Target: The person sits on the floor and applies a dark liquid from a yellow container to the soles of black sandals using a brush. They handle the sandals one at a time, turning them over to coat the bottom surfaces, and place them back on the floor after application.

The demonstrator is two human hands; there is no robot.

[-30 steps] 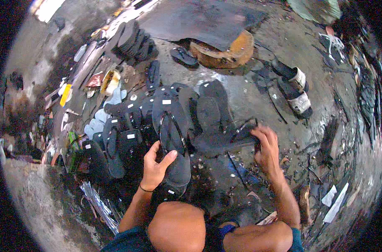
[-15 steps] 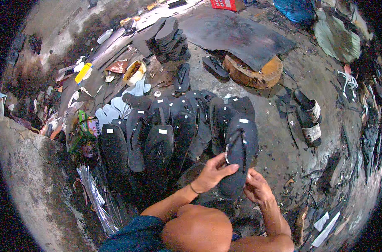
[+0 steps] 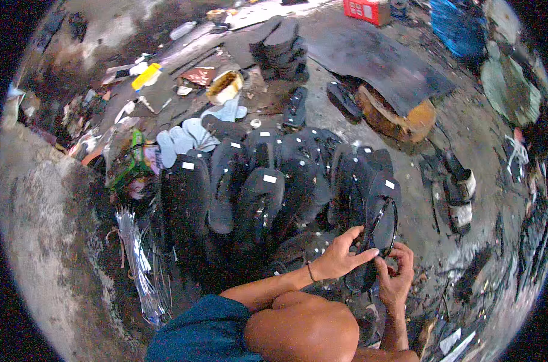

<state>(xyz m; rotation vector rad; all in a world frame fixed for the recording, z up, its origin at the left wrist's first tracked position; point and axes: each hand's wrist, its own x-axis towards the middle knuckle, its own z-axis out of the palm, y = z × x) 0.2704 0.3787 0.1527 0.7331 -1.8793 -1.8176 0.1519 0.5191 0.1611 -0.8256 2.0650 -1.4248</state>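
Observation:
A black flip-flop point(image 3: 377, 232) with a white label near its toe is tilted up in front of me. My left hand point(image 3: 343, 254) is closed on its left edge, thumb lying over the footbed. On the other side, my right hand point(image 3: 397, 271) pinches the lower end of the glossy black strap point(image 3: 395, 220), which bows out past the right edge of the sole. Just left of my hands, several more black flip-flops stand packed upright, among them one with a white label point(image 3: 260, 196). The underside of the held one is hidden.
A bundle of shiny strips point(image 3: 138, 259) lies at the left. Farther off are stacked black soles point(image 3: 280, 51), a round wooden block point(image 3: 400, 117) under a dark sheet point(image 3: 376, 57), and pale blue soles point(image 3: 189, 137). White-strapped slides point(image 3: 461, 196) lie to the right.
The strap's right side now bows out beyond the sole edge, with my right fingers at its end. My right hand has come up beside the flip-flop. The whole view has shifted.

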